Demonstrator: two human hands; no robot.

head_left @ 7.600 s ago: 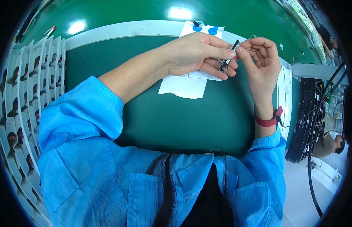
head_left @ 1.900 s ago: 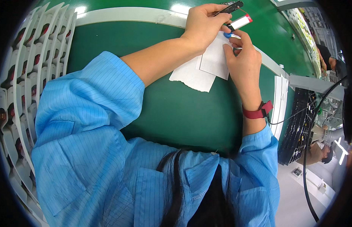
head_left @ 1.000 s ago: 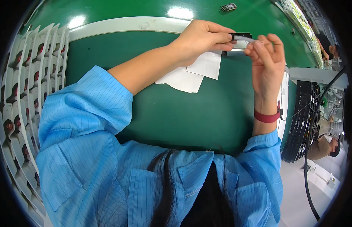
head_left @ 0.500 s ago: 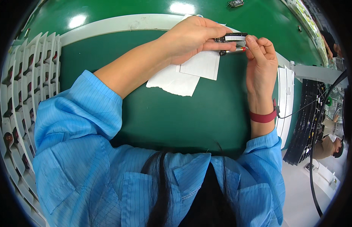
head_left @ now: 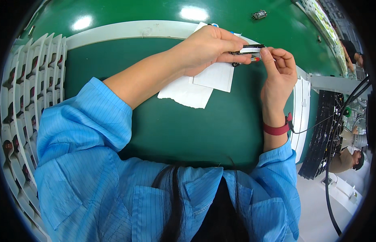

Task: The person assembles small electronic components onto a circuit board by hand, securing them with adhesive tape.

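Above the far part of the green work mat, my left hand (head_left: pixel 208 48) is closed on a small black circuit board (head_left: pixel 254 46) with a white strip (head_left: pixel 248 50) along it. Just below the board, a slim piece with a red end (head_left: pixel 255 59) shows by the left fingers; most of it is hidden. My right hand (head_left: pixel 279 68), with a red wrist strap (head_left: pixel 276 129), has thumb and forefinger pinched at the right end of the white strip. What exactly the fingertips grip is too small to make out. White paper sheets (head_left: pixel 189 94) lie beneath my left hand.
Stacked white trays (head_left: pixel 34 76) with small dark parts stand at the left. A small module (head_left: pixel 259 15) lies on the far green surface. White strips (head_left: pixel 302 113) and black strips (head_left: pixel 322 133) lie at the right, beside a hanging black cable (head_left: pixel 328 189). Other people are farther right.
The view has shifted slightly, so the mat and papers sit lower. Less of the red-ended piece shows, and my right wrist has come slightly to the left. Both hands keep their hold.
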